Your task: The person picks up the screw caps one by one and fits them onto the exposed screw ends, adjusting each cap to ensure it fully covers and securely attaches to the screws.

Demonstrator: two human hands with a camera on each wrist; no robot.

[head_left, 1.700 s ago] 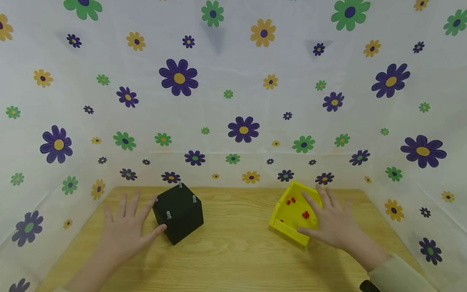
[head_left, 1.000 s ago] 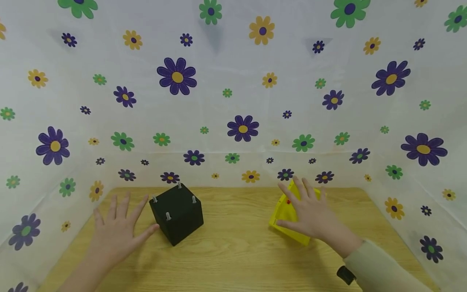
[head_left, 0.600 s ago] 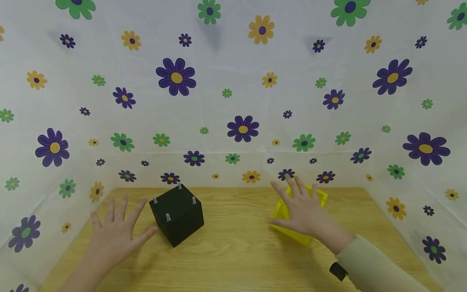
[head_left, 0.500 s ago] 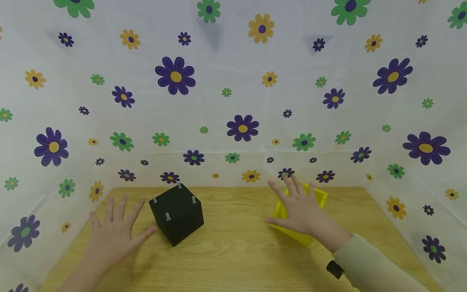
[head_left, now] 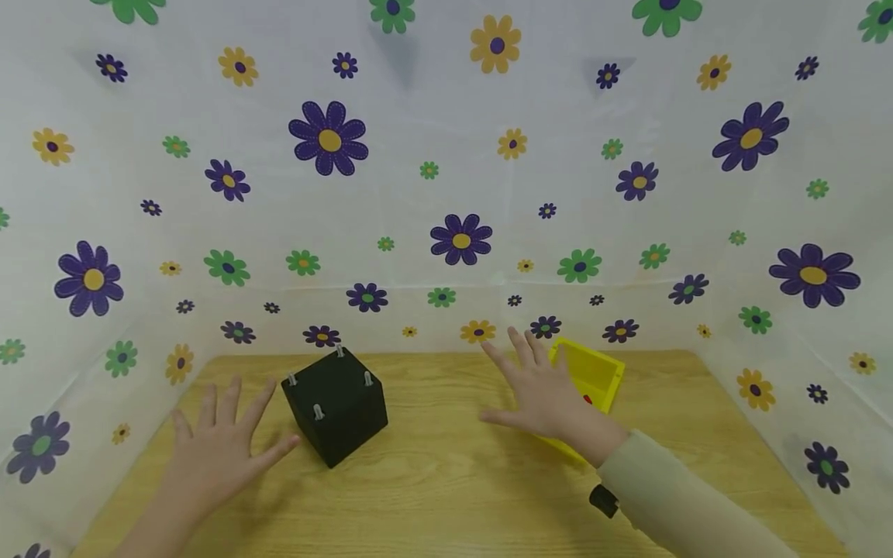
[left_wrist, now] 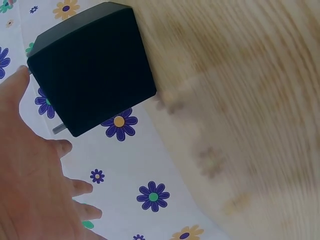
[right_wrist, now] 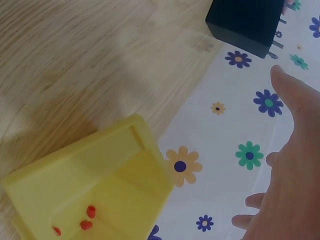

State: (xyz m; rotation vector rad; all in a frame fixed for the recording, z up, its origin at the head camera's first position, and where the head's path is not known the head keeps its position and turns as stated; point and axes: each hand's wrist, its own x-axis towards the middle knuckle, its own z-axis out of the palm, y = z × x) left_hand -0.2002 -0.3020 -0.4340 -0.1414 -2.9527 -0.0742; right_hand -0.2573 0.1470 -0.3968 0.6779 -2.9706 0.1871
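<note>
A black block stands on the wooden table at left, with several short metal pins sticking up from its top. Just left of it my left hand hovers with fingers spread and nothing held; in the left wrist view the thumb overlaps the block's edge. Over the left part of a yellow bin hangs my right hand, fingers spread, holding nothing. Several small red pieces lie inside the bin, seen in the right wrist view; the hand hides most of them from the head view.
The wooden table is bordered at the back and sides by a white sheet printed with flowers. A small black device sits at the right wrist by the sleeve.
My right hand has moved left across the yellow bin, toward the table's middle. The left hand has shifted slightly left, away from the black block. The block and bin stay put.
</note>
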